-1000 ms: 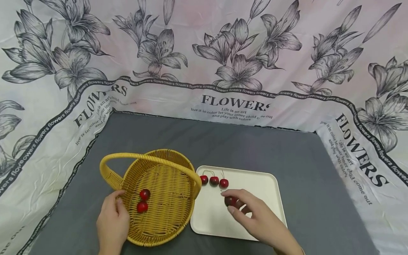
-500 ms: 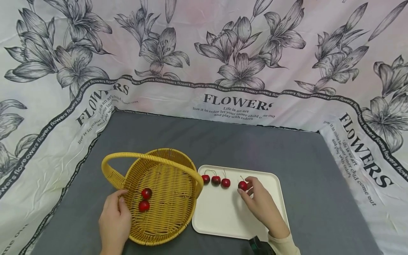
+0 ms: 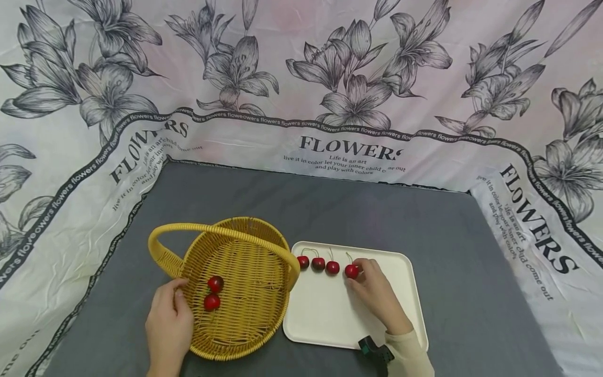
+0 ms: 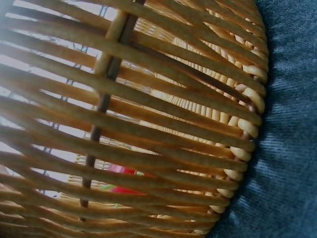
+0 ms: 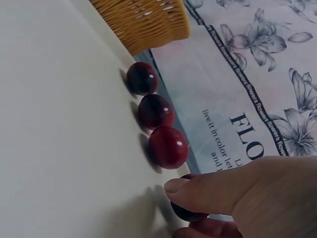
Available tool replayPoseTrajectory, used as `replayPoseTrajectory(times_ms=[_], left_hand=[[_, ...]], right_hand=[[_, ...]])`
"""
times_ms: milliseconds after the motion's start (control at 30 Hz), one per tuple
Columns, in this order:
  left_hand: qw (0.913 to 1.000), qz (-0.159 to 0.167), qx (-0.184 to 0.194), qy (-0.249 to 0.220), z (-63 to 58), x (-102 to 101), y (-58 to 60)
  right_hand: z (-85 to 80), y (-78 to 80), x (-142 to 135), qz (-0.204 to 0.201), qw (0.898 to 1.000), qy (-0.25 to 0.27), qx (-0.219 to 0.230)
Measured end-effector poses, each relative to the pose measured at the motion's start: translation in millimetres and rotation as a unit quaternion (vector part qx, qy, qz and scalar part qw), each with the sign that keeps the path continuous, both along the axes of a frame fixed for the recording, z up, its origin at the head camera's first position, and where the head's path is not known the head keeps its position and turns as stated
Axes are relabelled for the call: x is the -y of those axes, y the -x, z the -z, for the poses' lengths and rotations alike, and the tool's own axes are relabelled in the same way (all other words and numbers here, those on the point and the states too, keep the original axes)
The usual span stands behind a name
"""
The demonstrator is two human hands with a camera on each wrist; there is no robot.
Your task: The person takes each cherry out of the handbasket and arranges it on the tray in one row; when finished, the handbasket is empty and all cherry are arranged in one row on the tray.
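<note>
Pinching a cherry near the tray's far rim, the right hand has thumb and fingers gripping it from the right, the stem angling up toward that rim. The key relation is sideways: the three cherries, in a row along the rim, lie just left of the held one, across a small gap. Whether it touches the tray cannot be told. The left hand, farther off, touches the basket's left side; whether its fingers curl round it is unclear.
</note>
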State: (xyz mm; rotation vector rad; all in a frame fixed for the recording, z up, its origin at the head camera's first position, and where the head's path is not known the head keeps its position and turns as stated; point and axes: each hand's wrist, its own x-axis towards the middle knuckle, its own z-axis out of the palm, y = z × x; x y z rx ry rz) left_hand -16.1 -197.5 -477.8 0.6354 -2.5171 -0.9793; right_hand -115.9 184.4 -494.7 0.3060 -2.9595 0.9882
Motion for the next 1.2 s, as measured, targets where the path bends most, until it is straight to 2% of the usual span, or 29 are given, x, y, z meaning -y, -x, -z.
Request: replayPoseTrajectory(times_ms=[433,933,1067,1200], left_hand=[[1.0000,-0.008,-0.005,0.000,-0.2,-0.7,-0.9],[0.9999,-0.005,-0.010,0.001,-1.4,0.2,-1.1],[0.9998,-0.003,-0.019,0.006,0.2,1.3,-1.3],[0.9996,-0.001,-0.028,0.007,3.0,2.3,0.0]], right_hand=[[13.1,3.3,3.2,-0.002,0.999,-0.010,-0.036],[6.3,1.9,5.3,0.002,1.000,-0.011,0.021],[-3.2,0.1,3.0,-0.011,0.998,-0.001,0.061],[-31.5,-8.1,2.6,-0.034,0.997,0.008,0.075]])
